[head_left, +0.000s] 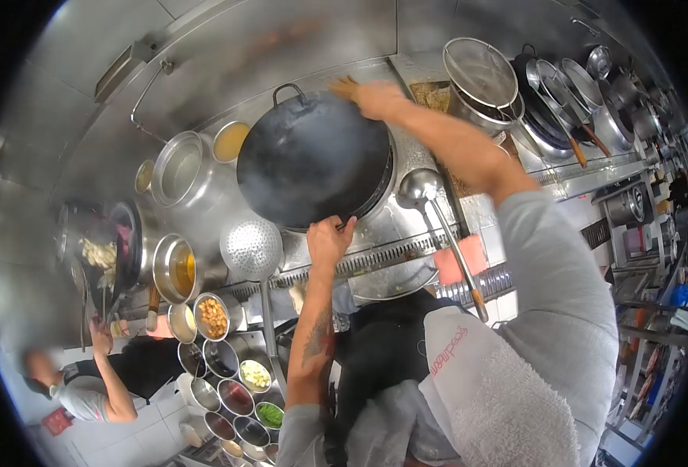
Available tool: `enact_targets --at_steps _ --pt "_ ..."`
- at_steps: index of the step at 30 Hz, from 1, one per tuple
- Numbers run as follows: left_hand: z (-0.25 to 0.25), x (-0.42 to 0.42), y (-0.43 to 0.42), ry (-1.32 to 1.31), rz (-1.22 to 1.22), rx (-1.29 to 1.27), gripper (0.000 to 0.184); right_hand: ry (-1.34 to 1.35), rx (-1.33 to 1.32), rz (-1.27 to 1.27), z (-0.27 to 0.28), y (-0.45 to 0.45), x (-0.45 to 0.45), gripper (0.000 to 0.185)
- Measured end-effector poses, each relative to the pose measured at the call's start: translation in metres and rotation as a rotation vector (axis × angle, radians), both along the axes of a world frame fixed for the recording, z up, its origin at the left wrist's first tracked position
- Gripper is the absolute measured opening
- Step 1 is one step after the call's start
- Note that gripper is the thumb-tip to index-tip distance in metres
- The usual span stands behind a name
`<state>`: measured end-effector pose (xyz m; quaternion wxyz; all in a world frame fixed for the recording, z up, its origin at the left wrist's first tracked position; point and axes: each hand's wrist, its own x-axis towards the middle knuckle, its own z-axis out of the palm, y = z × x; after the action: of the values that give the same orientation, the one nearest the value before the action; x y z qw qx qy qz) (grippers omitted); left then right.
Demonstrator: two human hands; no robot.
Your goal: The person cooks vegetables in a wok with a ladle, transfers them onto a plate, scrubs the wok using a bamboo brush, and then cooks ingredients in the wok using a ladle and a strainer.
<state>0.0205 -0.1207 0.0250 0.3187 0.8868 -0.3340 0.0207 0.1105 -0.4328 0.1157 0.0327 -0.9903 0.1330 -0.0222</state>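
Observation:
A large black wok [313, 167] sits tilted on the stove, with haze over its inside. My left hand [330, 240] is closed on its near rim. At the wok's far right edge, my right hand [379, 101] grips a bamboo wok brush [344, 87], its bristles pointing left; the hand is slightly blurred. Right of the wok lies a steel ladle [422, 187] with a wooden handle end. Left of my left hand rests a perforated skimmer [251, 247].
Along the left stand a steel pot [179, 170], a bowl of yellowish liquid [231, 142] and several ingredient tins [235, 395]. Strainers [480, 71] and pans are at the right. A co-worker [98, 381] works at another wok on the far left.

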Motion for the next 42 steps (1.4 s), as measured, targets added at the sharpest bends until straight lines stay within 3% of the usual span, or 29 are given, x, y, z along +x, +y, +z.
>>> enact_targets --at_steps 2,3,4,5,6,8,9,10,11,14,15,17,18,20,21,24,25,26,30,31,33,34,35,36,37,38,39,41,42 --pt "0.006 -0.007 -0.001 -0.016 0.025 0.037 0.045 -0.204 0.227 -0.142 -0.047 0.029 0.032 0.030" --pt "0.010 -0.009 -0.003 -0.042 0.049 0.064 0.045 -0.146 0.252 -0.098 -0.080 0.054 0.027 0.033" --pt "0.008 -0.007 -0.003 -0.020 0.052 0.119 0.047 0.054 0.411 0.000 -0.047 0.097 -0.014 0.036" --pt "0.009 -0.009 0.000 -0.023 0.041 0.114 0.047 0.496 0.782 -0.097 -0.006 0.136 -0.034 0.048" --pt "0.011 -0.011 0.003 0.019 0.023 0.095 0.047 0.493 0.775 -0.103 -0.005 0.142 -0.045 0.048" --pt "0.014 -0.010 0.000 0.036 0.028 0.062 0.047 0.401 0.771 0.319 -0.001 0.143 -0.062 0.053" --pt "0.016 -0.013 0.000 0.016 0.049 0.106 0.047 0.559 0.552 0.136 0.009 0.119 -0.068 0.045" --pt "0.018 -0.015 0.006 0.035 0.019 0.117 0.047 0.521 0.334 -0.093 0.030 0.099 -0.073 0.040" --pt "0.020 -0.011 0.003 0.045 -0.007 0.106 0.047 -0.015 -0.059 -0.078 -0.058 0.033 -0.043 0.036" --pt "0.011 -0.011 0.012 0.009 -0.092 0.042 0.048 -0.089 0.119 -0.379 0.001 0.025 -0.055 0.038" --pt "0.009 -0.017 0.022 0.030 -0.110 0.049 0.048 -0.068 0.122 -0.398 -0.009 0.034 -0.074 0.038" --pt "0.016 -0.016 0.026 0.056 -0.156 -0.072 0.047 -0.255 0.452 -0.581 -0.013 0.039 -0.124 0.044" --pt "0.015 -0.019 0.031 0.107 -0.186 -0.199 0.053 -0.261 0.397 -0.504 -0.025 0.046 -0.163 0.050" --pt "0.052 -0.043 0.050 -0.320 -0.148 -0.281 0.063 -0.427 0.274 -0.353 -0.051 0.080 -0.247 0.048" --pt "0.042 -0.051 0.059 -0.192 -0.243 -0.376 0.067 -0.402 0.440 -0.364 -0.048 0.105 -0.288 0.046" --pt "0.007 -0.116 0.097 0.108 -0.513 -0.468 0.040 -0.054 0.539 -0.563 -0.083 0.157 -0.360 0.045" --pt "0.001 -0.142 0.103 0.501 -0.650 -0.339 0.029 0.032 0.527 -0.555 -0.092 0.163 -0.367 0.044" --pt "-0.008 -0.167 0.102 0.633 -0.746 -0.276 0.024 0.014 0.535 -0.582 -0.107 0.162 -0.369 0.044" --pt "-0.106 -0.210 0.087 0.543 -0.929 0.196 0.041 0.133 0.432 -0.609 -0.182 0.132 -0.364 0.031" --pt "-0.134 -0.218 0.078 0.441 -0.927 0.327 0.046 0.259 0.452 -0.546 -0.154 0.136 -0.364 0.032" --pt "-0.205 -0.220 0.060 0.239 -0.875 0.428 0.064 0.053 0.449 -0.574 -0.132 0.159 -0.376 0.044" --pt "-0.153 -0.219 0.033 0.472 -0.828 0.690 0.068 0.021 0.370 -0.589 -0.105 0.177 -0.391 0.040" --pt "-0.249 -0.214 0.034 0.235 -0.873 0.252 0.071 -0.041 0.126 -0.593 -0.201 0.184 -0.395 0.038" --pt "-0.205 -0.227 0.019 0.526 -0.962 0.222 0.077 -0.313 0.360 -0.578 -0.113 0.217 -0.438 0.037" --pt "-0.241 -0.225 0.000 0.548 -1.200 0.453 0.078 -0.031 0.596 -0.692 -0.093 0.236 -0.465 0.032" --pt "-0.333 -0.218 -0.014 0.398 -1.239 0.351 0.078 -0.105 0.602 -0.684 -0.119 0.258 -0.500 0.034" --pt "-0.380 -0.224 -0.024 0.237 -1.256 0.248 0.078 -0.182 0.597 -0.662 -0.141 0.279 -0.529 0.035" --pt "-0.349 -0.251 -0.033 0.114 -0.984 0.678 0.082 0.036 0.771 -0.897 -0.133 0.327 -0.598 0.035" --pt "-0.339 -0.261 -0.047 0.083 -1.060 0.783 0.085 0.047 0.792 -1.057 -0.139 0.355 -0.624 0.034"
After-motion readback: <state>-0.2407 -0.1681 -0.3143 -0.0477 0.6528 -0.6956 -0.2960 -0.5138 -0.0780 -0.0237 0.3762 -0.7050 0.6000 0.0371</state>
